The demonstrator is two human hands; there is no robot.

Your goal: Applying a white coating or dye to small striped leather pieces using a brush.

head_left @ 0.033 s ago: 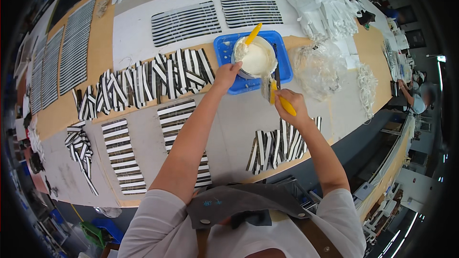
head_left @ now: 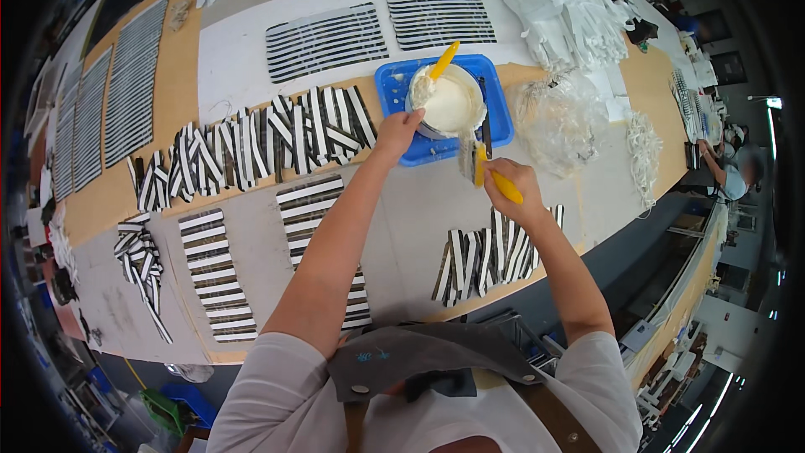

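My left hand [head_left: 401, 127] grips the near left side of a white tub [head_left: 428, 129] of creamy white paste [head_left: 453, 101]. A yellow-handled tool [head_left: 445, 59] leans in the tub, its lower end hidden by paste. The tub stands in a blue plastic tray [head_left: 501, 105]. In my right hand [head_left: 513, 189] is a yellow-handled flat brush [head_left: 480, 164], fingers closed round its handle. Its paste-coated bristles are just outside the tub's near right rim, over the tray's front edge. A dark narrow tool [head_left: 485, 130] lies along the tray's right side.
Black-and-white strips lie in a long pile [head_left: 277, 138], a smaller pile [head_left: 486, 260] and neat rows [head_left: 216, 277]. Crumpled clear plastic [head_left: 563, 122] sits right of the tray, white strips [head_left: 570, 13] behind it. Another person [head_left: 731, 174] is at the far right.
My right hand and the brush have shifted very slightly to the right and toward me. My left hand and the tub have stayed put.
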